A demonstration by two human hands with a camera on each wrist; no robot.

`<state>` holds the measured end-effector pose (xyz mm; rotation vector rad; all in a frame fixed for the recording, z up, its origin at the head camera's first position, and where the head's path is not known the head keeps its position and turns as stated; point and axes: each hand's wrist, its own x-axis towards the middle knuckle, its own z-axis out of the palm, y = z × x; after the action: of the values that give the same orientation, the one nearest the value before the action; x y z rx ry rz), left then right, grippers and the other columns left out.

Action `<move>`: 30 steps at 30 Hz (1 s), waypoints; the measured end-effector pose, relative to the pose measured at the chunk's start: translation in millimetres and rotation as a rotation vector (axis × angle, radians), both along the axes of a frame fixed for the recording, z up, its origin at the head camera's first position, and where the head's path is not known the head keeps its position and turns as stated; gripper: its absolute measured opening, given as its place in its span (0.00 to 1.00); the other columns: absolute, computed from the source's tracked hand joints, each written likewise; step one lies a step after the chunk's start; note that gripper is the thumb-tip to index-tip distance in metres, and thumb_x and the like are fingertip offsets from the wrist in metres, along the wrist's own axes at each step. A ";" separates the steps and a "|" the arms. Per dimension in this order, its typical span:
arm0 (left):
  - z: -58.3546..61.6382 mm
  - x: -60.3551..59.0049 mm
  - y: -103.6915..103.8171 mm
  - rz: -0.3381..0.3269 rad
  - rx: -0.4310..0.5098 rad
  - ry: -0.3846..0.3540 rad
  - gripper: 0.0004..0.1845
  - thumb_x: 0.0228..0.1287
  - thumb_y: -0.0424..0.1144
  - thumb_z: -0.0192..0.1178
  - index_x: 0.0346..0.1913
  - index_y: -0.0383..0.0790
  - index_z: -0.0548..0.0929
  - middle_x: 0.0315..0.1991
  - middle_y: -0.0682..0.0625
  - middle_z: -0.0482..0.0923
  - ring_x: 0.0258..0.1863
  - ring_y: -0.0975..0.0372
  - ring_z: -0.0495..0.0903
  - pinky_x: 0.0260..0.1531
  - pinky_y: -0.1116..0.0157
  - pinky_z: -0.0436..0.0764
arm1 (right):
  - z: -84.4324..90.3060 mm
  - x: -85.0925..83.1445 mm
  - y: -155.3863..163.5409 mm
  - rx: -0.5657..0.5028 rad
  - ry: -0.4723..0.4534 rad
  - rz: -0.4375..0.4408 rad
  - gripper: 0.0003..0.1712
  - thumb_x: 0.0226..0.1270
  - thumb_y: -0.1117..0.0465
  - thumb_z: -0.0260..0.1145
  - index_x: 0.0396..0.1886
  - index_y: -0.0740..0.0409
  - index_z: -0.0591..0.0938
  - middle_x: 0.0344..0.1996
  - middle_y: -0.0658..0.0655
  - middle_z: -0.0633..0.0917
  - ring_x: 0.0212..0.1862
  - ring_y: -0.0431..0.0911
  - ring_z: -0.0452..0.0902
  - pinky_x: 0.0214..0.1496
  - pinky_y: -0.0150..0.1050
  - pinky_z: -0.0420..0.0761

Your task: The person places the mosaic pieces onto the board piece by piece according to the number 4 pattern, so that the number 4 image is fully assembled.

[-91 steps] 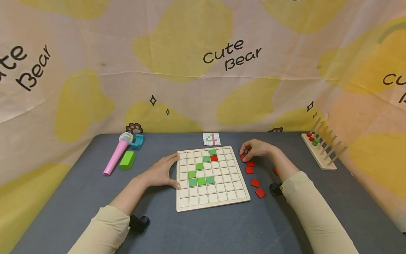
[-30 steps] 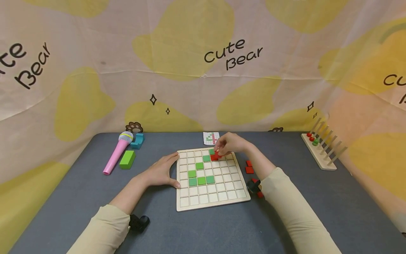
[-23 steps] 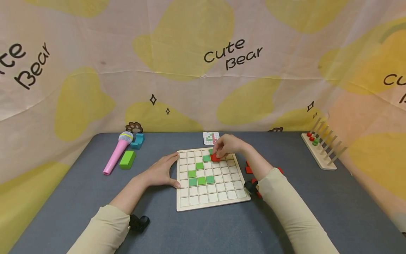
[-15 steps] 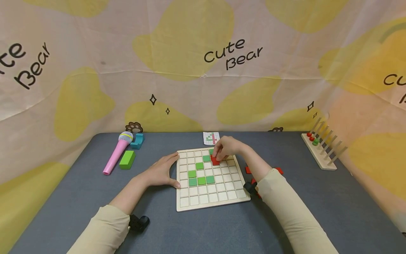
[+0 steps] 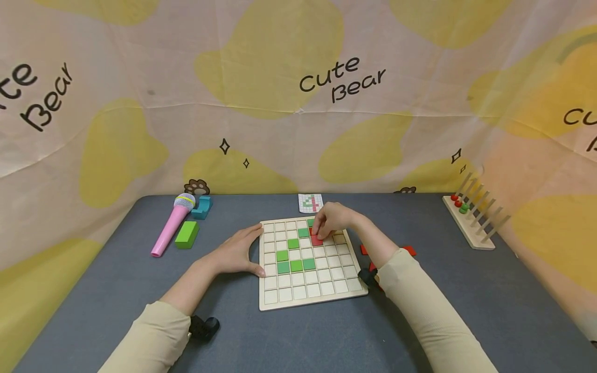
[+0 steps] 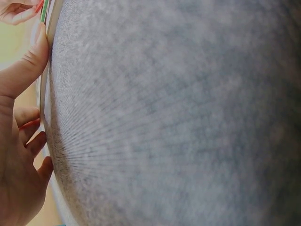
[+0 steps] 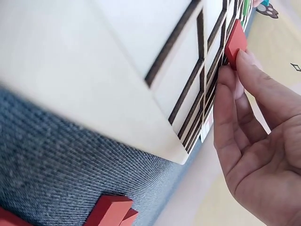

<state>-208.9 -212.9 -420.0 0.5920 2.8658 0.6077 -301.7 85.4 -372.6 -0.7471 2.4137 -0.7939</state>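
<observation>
My right hand is over the upper right part of the wooden grid board. Its thumb and fingers pinch a red square tile, which sits tilted at the grid in the right wrist view. In the head view this tile lies just below another red tile, mostly hidden by the fingers. Several green tiles lie in the board's cells. My left hand rests against the board's left edge, thumb and fingers spread along it.
Loose red tiles lie right of the board, partly hidden by the right forearm. A small pattern card lies behind it. A pink toy microphone, green block and blue block stand left, a peg rack right.
My right hand has carried a red tile from the loose ones leftward onto the board, then lowered it a little toward me, below the other red tile. The left hand has stayed put.
</observation>
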 end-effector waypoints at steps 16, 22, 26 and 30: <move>0.9 0.2 -0.6 -0.007 0.008 -0.002 0.64 0.39 0.63 0.77 0.75 0.34 0.59 0.79 0.39 0.54 0.76 0.40 0.58 0.70 0.40 0.63 | -3.4 0.3 -2.6 -0.003 -0.008 -0.030 0.06 0.55 0.69 0.74 0.34 0.59 0.90 0.30 0.54 0.91 0.28 0.38 0.85 0.36 0.36 0.86; 0.4 0.3 -0.4 0.001 0.007 -0.010 0.64 0.38 0.64 0.77 0.76 0.34 0.59 0.79 0.39 0.54 0.76 0.40 0.58 0.71 0.40 0.62 | 0.2 0.3 -2.5 -0.003 -0.003 -0.044 0.05 0.55 0.69 0.74 0.33 0.59 0.90 0.31 0.54 0.91 0.28 0.39 0.85 0.36 0.36 0.86; 0.9 0.4 0.2 0.008 0.004 -0.021 0.64 0.39 0.64 0.77 0.76 0.34 0.59 0.79 0.39 0.53 0.76 0.40 0.57 0.71 0.40 0.62 | 8.3 2.0 2.5 -0.031 -0.003 -0.057 0.05 0.56 0.69 0.73 0.34 0.61 0.90 0.31 0.56 0.91 0.30 0.42 0.86 0.38 0.37 0.86; 1.5 0.4 0.0 0.008 0.001 -0.019 0.64 0.39 0.64 0.77 0.76 0.34 0.59 0.79 0.39 0.53 0.76 0.40 0.57 0.70 0.39 0.62 | 12.9 -0.5 12.3 -0.036 0.011 -0.059 0.06 0.57 0.69 0.71 0.35 0.62 0.89 0.29 0.57 0.90 0.30 0.44 0.85 0.40 0.39 0.86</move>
<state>-208.5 -212.9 -418.5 0.5725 2.8511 0.6125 -302.2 97.7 -359.6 -0.6983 2.4475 -0.8608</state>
